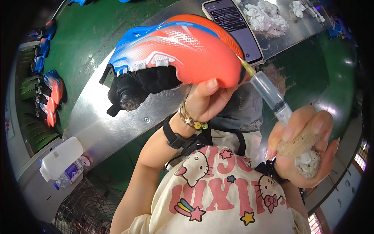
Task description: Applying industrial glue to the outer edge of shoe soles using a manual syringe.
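Observation:
My left hand (206,99) grips a coral, blue and white sneaker (194,50) at its toe, holding it on its side above the metal bench. A black lining and a dark round lump show at the shoe's opening. In my right hand (306,121) is a clear plastic syringe (269,91) with a yellow-based needle (245,65). The needle tip is at the sole edge near the toe; whether it touches, I cannot tell. Tucked in the same palm are a tan, worn, crumbly-looking block (300,142) and a crumpled greyish wad (307,163).
The metal bench (93,105) runs diagonally under the shoe. Behind the shoe lie a lit phone (249,41) and crumpled white tissue (267,19). At lower left are a white bottle (62,156) and a clear bottle (70,174). More sneakers (52,95) stand along the far-left rack.

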A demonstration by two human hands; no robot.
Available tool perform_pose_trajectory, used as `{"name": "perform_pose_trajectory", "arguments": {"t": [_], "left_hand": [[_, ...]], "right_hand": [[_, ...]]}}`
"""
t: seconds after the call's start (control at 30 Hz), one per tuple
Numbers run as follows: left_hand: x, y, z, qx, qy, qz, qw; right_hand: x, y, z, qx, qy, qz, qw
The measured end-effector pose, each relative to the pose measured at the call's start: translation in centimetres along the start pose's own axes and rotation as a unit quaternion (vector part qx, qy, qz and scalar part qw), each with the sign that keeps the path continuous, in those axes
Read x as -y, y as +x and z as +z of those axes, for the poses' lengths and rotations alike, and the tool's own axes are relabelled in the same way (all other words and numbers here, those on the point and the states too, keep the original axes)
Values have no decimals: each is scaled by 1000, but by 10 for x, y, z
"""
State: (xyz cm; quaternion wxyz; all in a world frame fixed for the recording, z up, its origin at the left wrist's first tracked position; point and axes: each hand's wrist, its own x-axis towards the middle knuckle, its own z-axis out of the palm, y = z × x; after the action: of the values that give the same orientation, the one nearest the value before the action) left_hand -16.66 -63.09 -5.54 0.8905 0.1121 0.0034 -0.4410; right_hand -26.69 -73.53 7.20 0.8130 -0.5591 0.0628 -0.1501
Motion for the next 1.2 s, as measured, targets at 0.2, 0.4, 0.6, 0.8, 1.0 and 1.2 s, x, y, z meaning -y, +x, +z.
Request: {"name": "perform_pose_trajectory", "arguments": {"t": [0.2,0.4,0.6,0.8,1.0,1.2], "left_hand": [[6,20,-9,13,25,42,999],[7,33,-8,11,25,88,996],[-6,30,41,-126,-83,67,986],[-23,21,66,-212,-45,-9,976],[-25,23,76,-251,-31,-11,967],[-27,25,76,-236,-22,2,971]], "right_hand": [[-6,-2,4,-91,-31,-14,995],[-19,3,-4,13,-89,-95,991],[-30,13,-10,95,-128,-164,973],[-31,8,-1,68,-146,-165,973],[-29,9,-8,100,-143,-172,970],[-34,3,-4,33,-148,-134,979]]}}
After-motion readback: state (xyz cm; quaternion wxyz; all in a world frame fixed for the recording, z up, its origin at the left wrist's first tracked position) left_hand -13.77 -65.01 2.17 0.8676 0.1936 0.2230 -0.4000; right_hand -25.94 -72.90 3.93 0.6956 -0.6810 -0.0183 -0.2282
